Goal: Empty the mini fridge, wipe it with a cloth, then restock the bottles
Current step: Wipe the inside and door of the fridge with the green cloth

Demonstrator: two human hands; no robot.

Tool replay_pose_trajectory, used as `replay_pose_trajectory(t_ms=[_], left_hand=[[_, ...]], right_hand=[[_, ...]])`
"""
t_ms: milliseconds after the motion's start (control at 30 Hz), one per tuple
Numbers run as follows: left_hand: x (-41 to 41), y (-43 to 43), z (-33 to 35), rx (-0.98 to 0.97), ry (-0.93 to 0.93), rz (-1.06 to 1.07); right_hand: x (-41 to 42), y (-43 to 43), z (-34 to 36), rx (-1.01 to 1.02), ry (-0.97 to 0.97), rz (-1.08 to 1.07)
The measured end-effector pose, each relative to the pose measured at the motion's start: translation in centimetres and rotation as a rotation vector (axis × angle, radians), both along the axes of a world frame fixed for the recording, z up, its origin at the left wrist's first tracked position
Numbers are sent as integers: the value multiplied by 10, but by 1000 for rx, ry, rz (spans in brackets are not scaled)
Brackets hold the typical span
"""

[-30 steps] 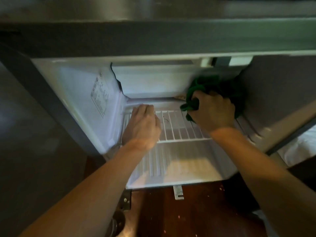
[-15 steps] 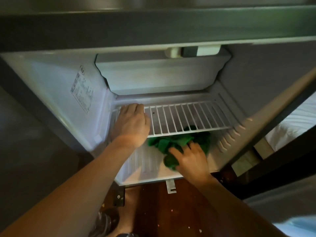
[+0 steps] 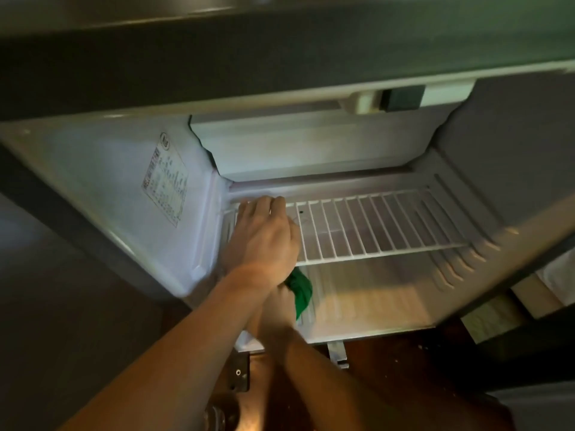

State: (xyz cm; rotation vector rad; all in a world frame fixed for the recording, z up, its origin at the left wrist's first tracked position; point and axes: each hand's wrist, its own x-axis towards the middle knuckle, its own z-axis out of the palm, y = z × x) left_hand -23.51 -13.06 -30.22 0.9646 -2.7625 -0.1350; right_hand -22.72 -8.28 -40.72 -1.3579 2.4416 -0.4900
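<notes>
The mini fridge (image 3: pixel 93 188) stands open with no bottles inside. A white wire shelf (image 3: pixel 389 225) spans its middle. My left hand (image 3: pixel 261 241) rests on the shelf's left end, fingers reaching toward the back. Below the shelf, at the left of the fridge floor (image 3: pixel 373 303), my right hand (image 3: pixel 280 306) holds a green cloth (image 3: pixel 300 289). My left wrist and forearm cover most of that hand, so only a corner of the cloth shows.
A label sticker (image 3: pixel 165 185) is on the left inner wall. A freezer box (image 3: pixel 311 144) hangs at the top. Dark wooden floor (image 3: pixel 404 368) lies in front, with a metal hinge foot (image 3: pixel 337 353). The open door (image 3: pixel 544 275) is at the right.
My right hand has carried the green cloth from the upper right wall down under the shelf, then left across the fridge floor, ending beneath my left wrist. My left hand stayed on the shelf.
</notes>
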Motion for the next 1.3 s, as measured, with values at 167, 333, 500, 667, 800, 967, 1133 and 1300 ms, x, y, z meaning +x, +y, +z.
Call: replay_pose_trajectory(t_ms=[167,333,500,667,800,967,1133,1300], left_hand=[[3,-3,-2,30,22,-25],[6,4,4,16,-32,-4],[4,11,10,21,-62,15],[2,10,11,14,-58,20],[2,9,11,23,-45,-2],[5,3,10,48,-38,-16],[8,3,7,26,-15,-38],[5,5,6,15,-45,-14]], right_hand=[[-46,73,-23,64,229,253],[-134,154,-34,161,282,-158],[-126,83,-43,-11,257,-588],[-95,19,-29,73,184,-434],[-56,7,-16,74,130,-124],[-31,45,-27,-46,171,299],[-86,122,-43,-69,329,546],[-134,102,-39,-31,262,-8]])
